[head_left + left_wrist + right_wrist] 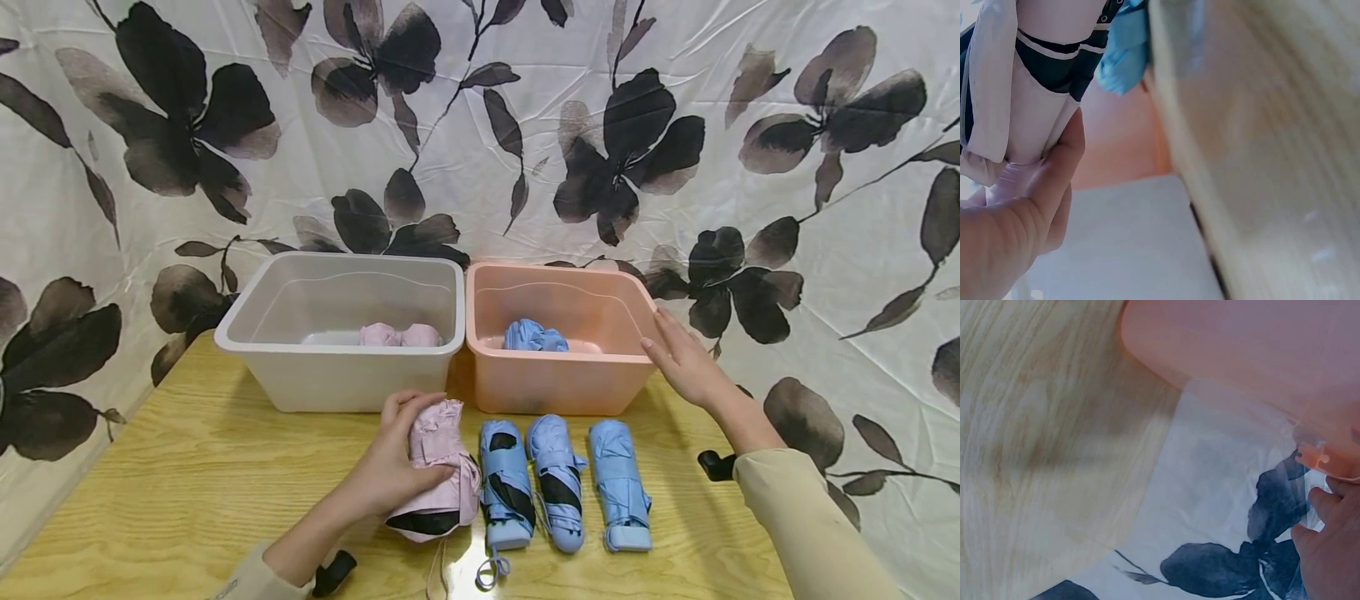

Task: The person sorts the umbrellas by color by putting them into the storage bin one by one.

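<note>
My left hand (pixel 401 458) grips a folded pink umbrella (pixel 438 450) with a black band at its lower end, thumb across its front. In the left wrist view the fingers wrap the pink umbrella's fabric (pixel 1041 125). Beside it on the table lie blue folded umbrellas: one (pixel 506 487) with a looped cord, a rounded middle one (pixel 557 487), and a flat-ended one (pixel 620 487). My right hand (pixel 686 358) rests at the right rim of the orange bin (pixel 555 387), fingers extended along it. The right wrist view shows its fingertips (pixel 1325 500) at the bin's edge.
A light grey bin (pixel 345 379) holds pink bundles (pixel 401 335). Blue folded fabric (pixel 535 335) lies inside the orange bin. Both bins stand side by side at the back of the wooden table (pixel 187 467), before a floral cloth (pixel 495 200).
</note>
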{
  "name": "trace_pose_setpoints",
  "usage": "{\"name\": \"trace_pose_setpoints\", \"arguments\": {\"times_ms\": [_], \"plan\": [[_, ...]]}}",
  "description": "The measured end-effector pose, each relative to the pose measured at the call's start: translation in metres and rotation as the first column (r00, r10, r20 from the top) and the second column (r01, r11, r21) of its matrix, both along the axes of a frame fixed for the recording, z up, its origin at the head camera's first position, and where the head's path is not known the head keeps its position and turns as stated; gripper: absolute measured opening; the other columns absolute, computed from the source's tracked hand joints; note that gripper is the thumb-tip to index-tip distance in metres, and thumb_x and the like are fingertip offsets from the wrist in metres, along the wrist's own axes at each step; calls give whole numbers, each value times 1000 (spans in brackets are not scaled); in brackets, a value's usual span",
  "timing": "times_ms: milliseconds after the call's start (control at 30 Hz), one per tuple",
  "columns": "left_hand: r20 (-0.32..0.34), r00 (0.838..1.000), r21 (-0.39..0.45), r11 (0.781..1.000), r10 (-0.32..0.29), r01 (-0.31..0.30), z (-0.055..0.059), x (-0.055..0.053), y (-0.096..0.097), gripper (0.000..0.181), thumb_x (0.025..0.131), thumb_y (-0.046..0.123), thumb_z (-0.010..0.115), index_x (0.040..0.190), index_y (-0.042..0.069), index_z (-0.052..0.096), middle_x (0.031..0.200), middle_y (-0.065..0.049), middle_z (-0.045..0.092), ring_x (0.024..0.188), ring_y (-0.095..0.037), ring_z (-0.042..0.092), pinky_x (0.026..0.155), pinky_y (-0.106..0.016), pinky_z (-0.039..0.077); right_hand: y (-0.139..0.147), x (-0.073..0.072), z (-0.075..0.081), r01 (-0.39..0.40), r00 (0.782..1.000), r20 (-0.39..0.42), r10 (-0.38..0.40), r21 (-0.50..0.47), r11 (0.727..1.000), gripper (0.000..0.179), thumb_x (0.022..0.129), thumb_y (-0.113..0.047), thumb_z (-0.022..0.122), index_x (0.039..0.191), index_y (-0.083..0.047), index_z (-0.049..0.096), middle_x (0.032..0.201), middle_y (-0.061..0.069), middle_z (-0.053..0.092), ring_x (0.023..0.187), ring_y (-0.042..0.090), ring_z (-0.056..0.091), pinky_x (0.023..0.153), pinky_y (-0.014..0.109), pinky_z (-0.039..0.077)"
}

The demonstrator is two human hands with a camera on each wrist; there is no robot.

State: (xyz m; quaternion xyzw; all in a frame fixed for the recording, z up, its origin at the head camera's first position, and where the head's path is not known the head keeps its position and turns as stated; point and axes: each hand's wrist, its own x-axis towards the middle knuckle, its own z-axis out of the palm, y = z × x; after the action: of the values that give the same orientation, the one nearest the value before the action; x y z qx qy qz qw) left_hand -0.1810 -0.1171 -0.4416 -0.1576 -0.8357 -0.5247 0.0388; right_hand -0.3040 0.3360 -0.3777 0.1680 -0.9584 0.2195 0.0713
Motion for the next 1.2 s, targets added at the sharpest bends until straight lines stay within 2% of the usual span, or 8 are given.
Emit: {"name": "trace_pose_setpoints", "arguments": {"times_ms": [233, 433, 500, 633, 867, 1033, 1100, 1200], "plan": [[-108, 994, 68, 998, 13, -6, 14, -2, -18, 95, 70, 0, 92, 153, 15, 47, 152, -11, 28, 136, -38, 42, 107, -54, 46, 0, 0, -1, -6, 1000, -5, 6, 1, 1000, 72, 112, -41, 39, 161, 9, 20, 169, 29, 14, 155, 50, 15, 122, 71, 7], [-124, 991, 151, 988, 53, -34, 32, -4, -36, 94, 73, -4, 89, 154, 16, 45, 155, -9, 22, 131, -36, 45, 92, -32, 57, -1, -1, -2, -7, 1000, -12, 7, 4, 1000, 72, 112, -41, 39, 161, 9, 21, 169, 30, 15, 154, 51, 16, 122, 71, 9], [-133, 989, 187, 981, 65, -39, 39, -6, -41, 95, 74, -7, 88, 155, 14, 43, 156, -10, 20, 132, -36, 44, 88, -25, 57, -1, -1, -2, -7, 1000, -15, 7, 6, 1000, 72, 112, -41, 39, 161, 9, 22, 169, 30, 15, 154, 51, 16, 121, 71, 9], [-160, 983, 263, 964, 88, -43, 55, -11, -52, 95, 75, -13, 83, 156, 10, 40, 151, -9, 19, 135, -35, 39, 89, -21, 56, -2, -1, -2, -8, 1000, -22, 8, -2, 1000, 71, 112, -41, 39, 161, 9, 22, 168, 31, 17, 154, 52, 17, 121, 72, 9], [-248, 949, 267, 956, 194, -125, 85, -25, -73, 96, 75, -13, 82, 157, 9, 39, 149, -3, 21, 129, -26, 41, 90, -14, 53, 0, -1, -3, -6, 1000, -21, 6, -4, 1000, 72, 112, -41, 38, 161, 9, 21, 168, 30, 16, 154, 52, 17, 121, 72, 9], [-300, 920, 271, 947, 252, -172, 103, -40, -87, 95, 76, -13, 81, 157, 9, 38, 147, -1, 22, 125, -20, 44, 88, -10, 51, 0, -1, -3, -3, 1000, -19, 3, -10, 1000, 72, 112, -41, 39, 161, 9, 20, 169, 30, 15, 155, 51, 15, 121, 71, 8], [-316, 909, 251, 948, 271, -196, 110, -48, -93, 94, 78, -11, 81, 158, 10, 37, 147, -3, 23, 126, -19, 44, 90, -9, 49, -1, 0, -2, 0, 1000, -18, 0, -11, 1000, 72, 112, -41, 39, 161, 8, 20, 169, 29, 14, 155, 51, 15, 122, 71, 8], [-325, 897, 214, 947, 300, -240, 119, -60, -101, 94, 81, -7, 81, 160, 12, 35, 154, -6, 21, 133, -21, 40, 105, -12, 42, -1, 1, -2, 4, 1000, -8, -4, -10, 1000, 73, 112, -42, 39, 162, 7, 18, 170, 29, 13, 155, 50, 14, 122, 70, 7]]}}
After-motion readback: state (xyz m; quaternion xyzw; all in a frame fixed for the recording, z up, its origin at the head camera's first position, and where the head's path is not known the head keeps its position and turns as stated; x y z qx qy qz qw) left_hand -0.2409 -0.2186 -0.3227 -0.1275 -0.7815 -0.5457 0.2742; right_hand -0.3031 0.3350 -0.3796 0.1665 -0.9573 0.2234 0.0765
